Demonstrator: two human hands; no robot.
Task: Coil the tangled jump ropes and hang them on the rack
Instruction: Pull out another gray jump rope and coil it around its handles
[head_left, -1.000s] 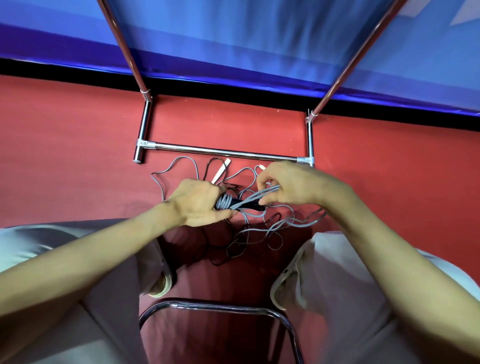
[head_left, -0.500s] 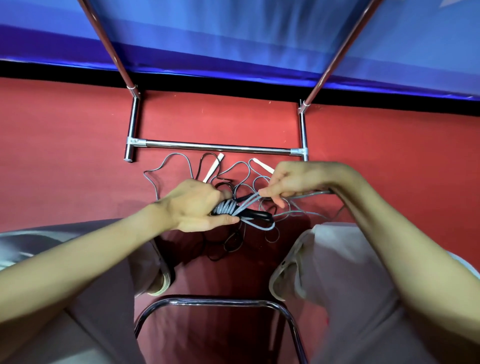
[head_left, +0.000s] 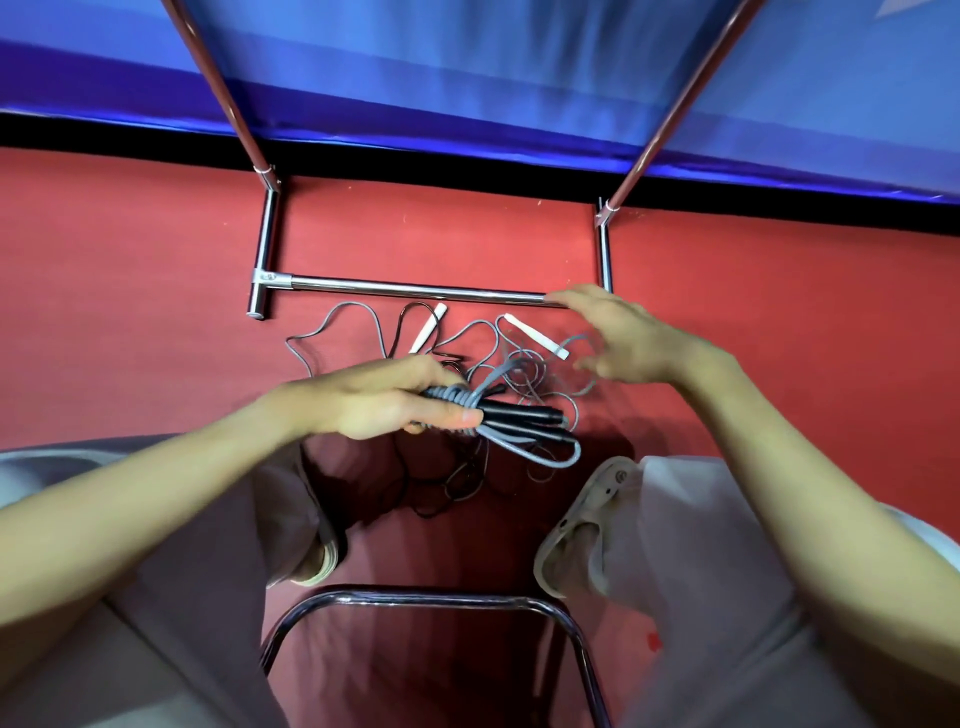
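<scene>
My left hand (head_left: 384, 397) grips a coiled grey jump rope (head_left: 511, 423) with black handles; the cord is wrapped round the handles and a loop sticks out to the right. My right hand (head_left: 618, 335) hovers a little to the right and above it, fingers spread and holding nothing. On the red floor beneath lies a tangle of thin grey and black cords (head_left: 483, 364) with two white handles (head_left: 428, 327). The chrome rack's base bar (head_left: 415, 288) runs across the floor just beyond the tangle, and its two uprights (head_left: 223, 88) rise toward me.
A blue wall covering (head_left: 467, 78) with a black strip at its foot stands behind the rack. My knees in light trousers fill both lower corners, with sandalled feet (head_left: 576, 535) between them. A chrome chair frame (head_left: 415, 597) curves below my feet.
My right hand has let go of the grey cord and moved up and right, opening its fingers. My left hand keeps the wrapped bundle, which now has its loop hanging free.
</scene>
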